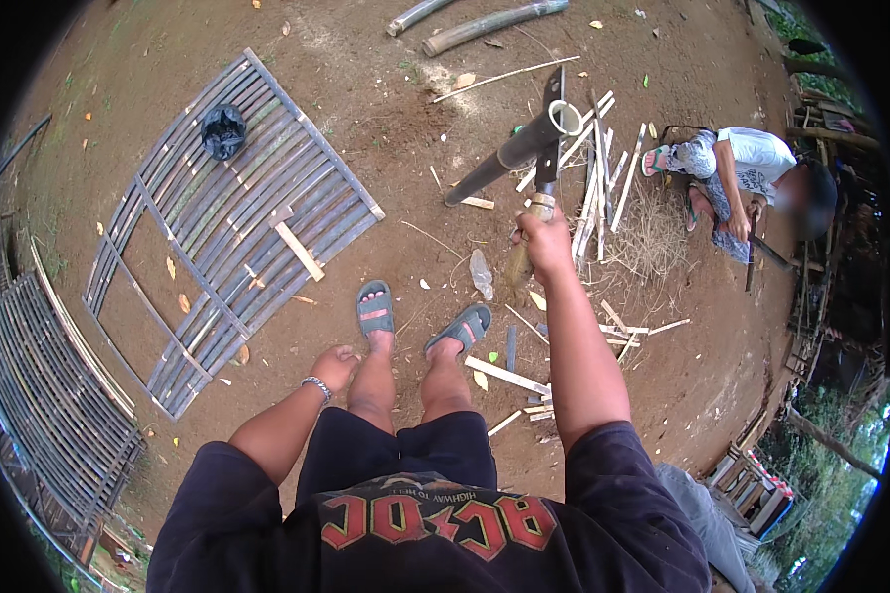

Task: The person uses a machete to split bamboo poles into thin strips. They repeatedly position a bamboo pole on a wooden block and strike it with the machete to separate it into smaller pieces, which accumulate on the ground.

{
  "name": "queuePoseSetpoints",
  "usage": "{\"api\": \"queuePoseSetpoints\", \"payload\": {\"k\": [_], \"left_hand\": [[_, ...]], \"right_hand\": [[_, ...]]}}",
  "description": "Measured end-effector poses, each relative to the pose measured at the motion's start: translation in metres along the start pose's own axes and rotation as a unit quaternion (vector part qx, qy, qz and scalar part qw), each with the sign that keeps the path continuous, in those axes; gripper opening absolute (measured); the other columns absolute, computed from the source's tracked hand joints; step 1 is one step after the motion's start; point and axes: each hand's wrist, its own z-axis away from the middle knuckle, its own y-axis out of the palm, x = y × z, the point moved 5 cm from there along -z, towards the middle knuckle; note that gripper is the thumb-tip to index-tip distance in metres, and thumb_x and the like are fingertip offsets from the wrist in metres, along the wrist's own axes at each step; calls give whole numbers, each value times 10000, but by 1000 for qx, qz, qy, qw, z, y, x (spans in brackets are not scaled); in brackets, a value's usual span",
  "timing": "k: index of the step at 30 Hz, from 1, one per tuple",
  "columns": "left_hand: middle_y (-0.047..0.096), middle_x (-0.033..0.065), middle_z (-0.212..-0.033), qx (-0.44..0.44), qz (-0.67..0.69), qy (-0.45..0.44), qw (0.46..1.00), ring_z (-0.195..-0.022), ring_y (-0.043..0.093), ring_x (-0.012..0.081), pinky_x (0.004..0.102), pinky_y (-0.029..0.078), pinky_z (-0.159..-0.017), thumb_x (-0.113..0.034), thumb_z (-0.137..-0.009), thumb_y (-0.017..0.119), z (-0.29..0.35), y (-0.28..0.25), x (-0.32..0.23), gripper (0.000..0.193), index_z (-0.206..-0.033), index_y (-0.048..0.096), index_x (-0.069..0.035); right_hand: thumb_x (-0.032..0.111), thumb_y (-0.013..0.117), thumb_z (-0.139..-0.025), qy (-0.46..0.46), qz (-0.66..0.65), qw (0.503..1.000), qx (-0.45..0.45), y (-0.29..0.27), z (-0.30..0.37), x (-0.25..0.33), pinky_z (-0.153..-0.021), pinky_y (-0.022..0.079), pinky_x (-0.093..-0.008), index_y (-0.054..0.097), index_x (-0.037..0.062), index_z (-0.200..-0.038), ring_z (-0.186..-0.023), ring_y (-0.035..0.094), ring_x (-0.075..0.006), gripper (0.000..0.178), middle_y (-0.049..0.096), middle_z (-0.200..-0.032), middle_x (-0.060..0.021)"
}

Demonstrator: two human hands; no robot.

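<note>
We see the right hand (546,242) clenched around the wooden handle of a long blade (548,148), whose edge is set into the open end of a bamboo pole (509,153) just beyond the grip. The pole slants away from the blade, its far end on the bare earth. The left hand (334,366) rests loosely closed beside the left knee, holding nothing. We judge the splitting of the pole to be at its start, the blade barely entered; driving it on would call for a straight push along the grain with the pole kept steady. Beyond the grip lies a scatter of split strips (595,188), and to its right a crouching person (737,173) sits near. To its left a woven bamboo panel (227,227) lies well apart, with open ground between.
</note>
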Motion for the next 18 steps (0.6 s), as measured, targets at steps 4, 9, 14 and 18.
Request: {"api": "queuePoseSetpoints", "payload": {"k": [4, 9, 14, 18], "left_hand": [[654, 210, -1323, 42, 34, 141, 989, -1232, 633, 266, 357, 472, -1067, -270, -949, 699, -9, 24, -93, 604, -1417, 499, 57], [490, 238, -1499, -29, 3, 419, 908, -1348, 539, 334, 411, 411, -1141, -300, -833, 801, 12, 60, -283, 961, -1567, 255, -6], [562, 212, -1393, 52, 51, 371, 926, -1280, 580, 367, 416, 463, -1069, -266, -688, 875, -7, 95, -358, 1083, -1542, 242, -56], [575, 229, -1364, 40, 18, 375, 926, -1212, 623, 373, 425, 489, -1027, -264, -686, 875, -50, 124, -350, 998, -1480, 303, -65]], "right_hand": [[119, 738, -885, -28, -35, 999, 29, 19, 1, 8, -558, 487, -307, 527, 30, -1068, -600, 576, -131, 293, 587, -779, -33], [124, 715, -918, -72, -63, 995, 17, 31, 11, 0, -579, 489, -294, 508, 0, -1253, -647, 586, -124, 413, 613, -825, -42], [124, 720, -893, -101, -17, 995, -17, 26, 18, -9, -601, 517, -309, 520, 13, -1068, -638, 628, -142, 288, 633, -778, -48], [137, 717, -889, -88, 28, 995, -45, 11, 12, -32, -625, 528, -323, 524, 14, -1086, -654, 648, -144, 301, 655, -772, -56]]}}
